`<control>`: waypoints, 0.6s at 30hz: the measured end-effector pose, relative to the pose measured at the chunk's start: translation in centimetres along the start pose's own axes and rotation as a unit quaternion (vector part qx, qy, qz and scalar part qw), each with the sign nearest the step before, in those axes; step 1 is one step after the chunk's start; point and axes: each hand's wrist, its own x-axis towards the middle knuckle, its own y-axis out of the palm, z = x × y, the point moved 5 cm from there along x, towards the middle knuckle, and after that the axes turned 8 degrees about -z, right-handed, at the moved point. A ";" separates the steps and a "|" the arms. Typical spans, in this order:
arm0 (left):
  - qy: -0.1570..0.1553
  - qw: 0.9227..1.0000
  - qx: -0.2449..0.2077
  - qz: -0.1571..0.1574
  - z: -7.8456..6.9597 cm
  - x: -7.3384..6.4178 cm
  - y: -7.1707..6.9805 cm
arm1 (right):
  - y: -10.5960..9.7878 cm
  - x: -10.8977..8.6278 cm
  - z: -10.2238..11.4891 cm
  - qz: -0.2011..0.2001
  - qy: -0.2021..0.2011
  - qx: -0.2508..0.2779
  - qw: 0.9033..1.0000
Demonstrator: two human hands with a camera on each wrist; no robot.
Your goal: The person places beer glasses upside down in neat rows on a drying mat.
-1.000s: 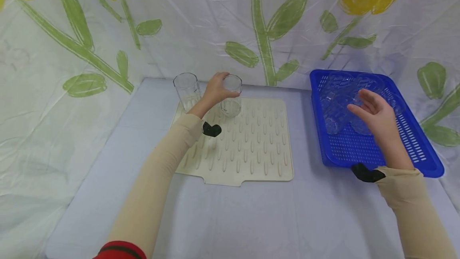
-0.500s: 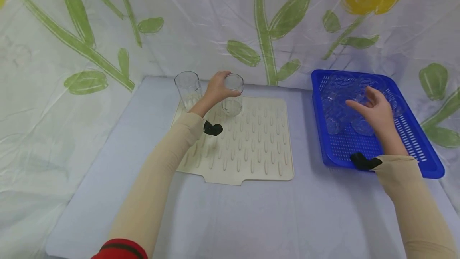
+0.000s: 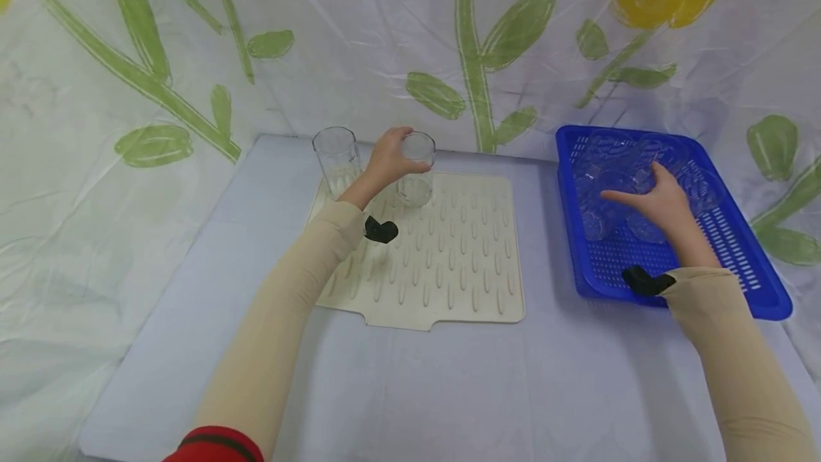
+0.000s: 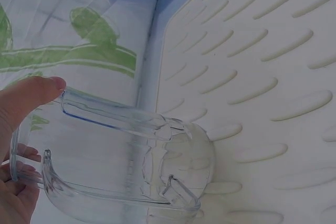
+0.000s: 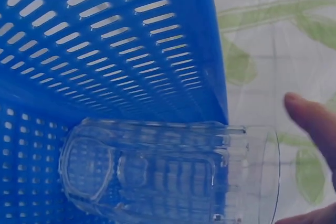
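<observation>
At the back of the cream ridged mat (image 3: 449,269), my left hand (image 3: 388,162) grips a clear drinking glass (image 3: 415,190) near its rim. In the left wrist view, thumb and fingers lie on either side of that glass (image 4: 121,150), and its base meets the mat. Another clear glass (image 3: 337,155) stands upright to the left, partly behind my hand. My right hand (image 3: 667,209) hovers over the blue basket (image 3: 580,266), thumb and fingers spread apart. Close to it, the right wrist view has a clear glass (image 5: 168,166) in the basket, its rim between the spread digits, with no clear contact.
Several more clear glasses (image 3: 596,223) are in the basket, overlapping and hard to separate. A pale cloth-covered table (image 3: 410,391) lies beneath everything. Behind it hangs a white sheet (image 3: 359,55) with yellow flowers and green leaves.
My right hand has shifted forward and left over the basket, its thumb now reaching further left. The left hand stays in place on its glass.
</observation>
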 end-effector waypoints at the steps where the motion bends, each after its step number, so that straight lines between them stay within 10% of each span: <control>1: 0.000 1.000 0.000 0.000 0.0 0.0 0.0 | 0.0 -0.2 0.2 0.006 0.003 -0.007 1.000; 13: -0.006 1.000 -0.002 0.000 0.1 -0.1 0.0 | 1.2 3.5 -5.0 -0.018 0.032 0.008 0.999; 18: 0.002 1.000 -0.004 -0.002 -0.1 -0.2 -0.1 | 0.7 1.4 -2.2 -0.014 0.037 0.008 0.999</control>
